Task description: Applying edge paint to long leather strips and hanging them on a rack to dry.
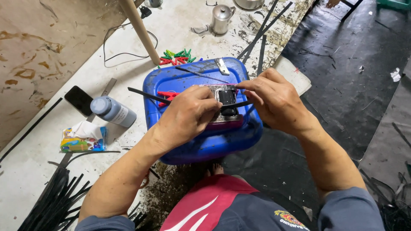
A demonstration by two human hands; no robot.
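Atop the blue stool (201,141), near its right edge, lies a shiny metal block (226,105). Left hand (186,115) grips it; right hand (274,100) pinches a thin black strip (147,96) laid across it.

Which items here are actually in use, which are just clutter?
In use:
- left hand and right hand, both on a thin black strip
- small black-and-clear block
- blue plastic container lid underneath

Lying about:
- grey bottle
- metal teapot
- coloured clothes pegs
- black phone
- tissue pack
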